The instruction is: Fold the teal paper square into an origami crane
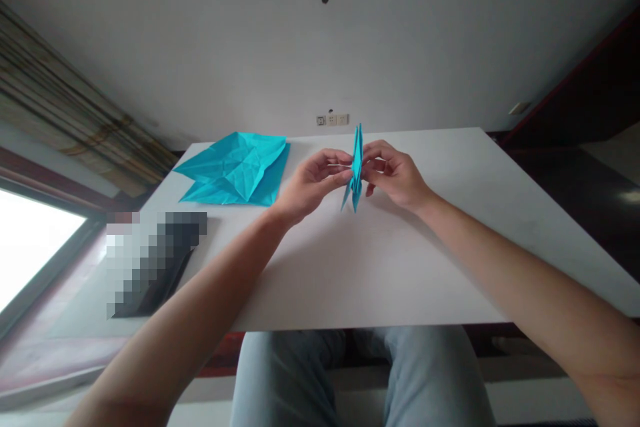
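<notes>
A narrow, folded piece of turquoise origami paper (357,170) stands upright in the air above the table, its pointed ends up and down. My left hand (315,183) pinches it from one side between thumb and fingers, and my right hand (395,177) grips it from the other. To the left of my hands, a second turquoise paper (235,170) lies flat on the white table (380,267), covered in creases and partly folded. Neither hand touches that sheet.
A pixelated, blurred dark object (155,260) lies at the table's left edge. A bright window (30,247) and a striped curtain (65,100) are at the far left. Wall sockets (331,119) sit behind the table's far edge. My knees are below the near edge.
</notes>
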Demonstrator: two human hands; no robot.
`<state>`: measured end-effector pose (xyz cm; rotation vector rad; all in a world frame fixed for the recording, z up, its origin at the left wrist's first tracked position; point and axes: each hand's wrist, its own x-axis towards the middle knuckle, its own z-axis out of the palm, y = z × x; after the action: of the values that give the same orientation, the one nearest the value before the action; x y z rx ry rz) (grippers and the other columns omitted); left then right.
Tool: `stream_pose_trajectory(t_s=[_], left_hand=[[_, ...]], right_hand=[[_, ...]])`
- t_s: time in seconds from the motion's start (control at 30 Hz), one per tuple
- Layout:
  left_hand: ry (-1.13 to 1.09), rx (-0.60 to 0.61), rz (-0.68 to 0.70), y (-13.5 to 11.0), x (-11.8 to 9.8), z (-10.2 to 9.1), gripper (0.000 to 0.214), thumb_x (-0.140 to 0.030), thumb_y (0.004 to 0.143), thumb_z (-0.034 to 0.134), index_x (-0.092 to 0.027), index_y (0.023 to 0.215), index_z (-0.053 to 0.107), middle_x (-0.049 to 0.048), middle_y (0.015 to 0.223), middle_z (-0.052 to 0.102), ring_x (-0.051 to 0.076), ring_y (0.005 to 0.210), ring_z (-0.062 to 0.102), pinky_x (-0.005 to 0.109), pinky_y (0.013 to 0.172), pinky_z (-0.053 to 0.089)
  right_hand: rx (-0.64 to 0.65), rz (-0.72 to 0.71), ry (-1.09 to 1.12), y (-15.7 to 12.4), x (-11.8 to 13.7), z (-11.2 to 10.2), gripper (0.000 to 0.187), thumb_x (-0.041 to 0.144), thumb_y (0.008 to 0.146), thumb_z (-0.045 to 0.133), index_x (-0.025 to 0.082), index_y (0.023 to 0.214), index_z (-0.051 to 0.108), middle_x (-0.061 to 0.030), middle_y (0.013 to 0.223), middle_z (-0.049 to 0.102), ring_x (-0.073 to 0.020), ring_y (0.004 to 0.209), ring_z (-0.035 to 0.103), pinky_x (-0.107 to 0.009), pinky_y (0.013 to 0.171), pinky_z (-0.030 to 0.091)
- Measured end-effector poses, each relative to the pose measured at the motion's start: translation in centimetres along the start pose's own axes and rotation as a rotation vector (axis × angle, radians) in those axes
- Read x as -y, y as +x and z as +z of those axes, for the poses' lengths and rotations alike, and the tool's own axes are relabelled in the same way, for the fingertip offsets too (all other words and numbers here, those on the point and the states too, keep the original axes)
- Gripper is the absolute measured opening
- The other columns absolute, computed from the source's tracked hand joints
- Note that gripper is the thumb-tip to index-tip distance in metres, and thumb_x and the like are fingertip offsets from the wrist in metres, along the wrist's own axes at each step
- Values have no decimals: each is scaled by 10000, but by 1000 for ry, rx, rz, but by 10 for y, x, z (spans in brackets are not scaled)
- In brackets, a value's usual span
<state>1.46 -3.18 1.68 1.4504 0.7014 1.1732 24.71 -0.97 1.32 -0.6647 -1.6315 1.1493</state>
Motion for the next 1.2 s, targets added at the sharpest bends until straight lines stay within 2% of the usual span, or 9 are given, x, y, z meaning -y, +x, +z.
stream_pose_trajectory(t_s=[0.1,0.2,0.33,0.47,0.63,0.77,0.87,1.0,1.2], left_hand=[[-5,-15,-24,0,5,1,724,-644,803,1087,-233,1267,712,91,1259,825,261,1198,832,384,1037,686],[8,31,-86,-1,8,2,695,-691,851,1042,-186,1218,734,118,1201,850,277,1135,844,378,981,683],[59,82,-95,-2,7,0,637,-759,967,910,-162,1153,791,127,1130,865,269,1077,832,380,972,661],[113,65,-114,-2,3,-1,682,-816,952,882,-171,1148,783,83,1050,825,210,947,770,329,879,630],[269,93,-92,-3,-4,2,688,-877,990,766,-196,933,688,-1,807,620,143,733,546,272,687,492],[369,137,-73,-4,-10,3,642,-830,1038,704,-221,861,599,-30,751,464,134,685,418,272,618,397],[418,168,-82,-5,-11,3,622,-795,1070,668,-230,836,556,-32,749,431,135,679,390,275,603,365],[442,162,-77,-6,-10,2,612,-779,1085,652,-236,831,530,-31,751,432,139,682,393,284,604,355],[520,111,24,-4,-8,0,553,-658,1132,642,-231,802,520,-37,745,413,138,691,383,300,624,332]], right_hand=[[19,-30,-38,0,-2,-2,408,668,910,980,284,1014,891,-71,1277,712,-190,928,746,-340,674,691],[2,-92,-112,1,-1,-3,446,714,916,956,275,983,908,-77,1183,745,-213,993,736,-362,804,691],[32,-60,-91,2,4,-4,445,680,1022,867,239,958,867,-46,1025,749,-146,781,667,-304,682,627],[23,-3,-23,2,2,-4,417,644,1035,864,240,1134,835,-7,891,739,-136,711,648,-269,619,589],[2,-31,7,3,-7,-7,399,524,998,897,274,1281,768,21,936,735,-120,678,635,-256,597,560],[22,-62,1,5,-9,-9,410,421,945,912,286,1301,762,31,978,703,-98,664,578,-244,588,519],[11,-87,-26,6,-9,-11,408,362,885,940,284,1247,770,29,1002,691,-87,656,516,-244,582,477],[-17,-110,-49,7,-9,-12,313,275,844,949,266,1074,737,21,1058,708,-73,652,488,-249,589,425],[-5,-95,-105,6,-12,-15,305,387,858,995,256,1003,761,19,910,698,-113,696,540,-259,588,422]])
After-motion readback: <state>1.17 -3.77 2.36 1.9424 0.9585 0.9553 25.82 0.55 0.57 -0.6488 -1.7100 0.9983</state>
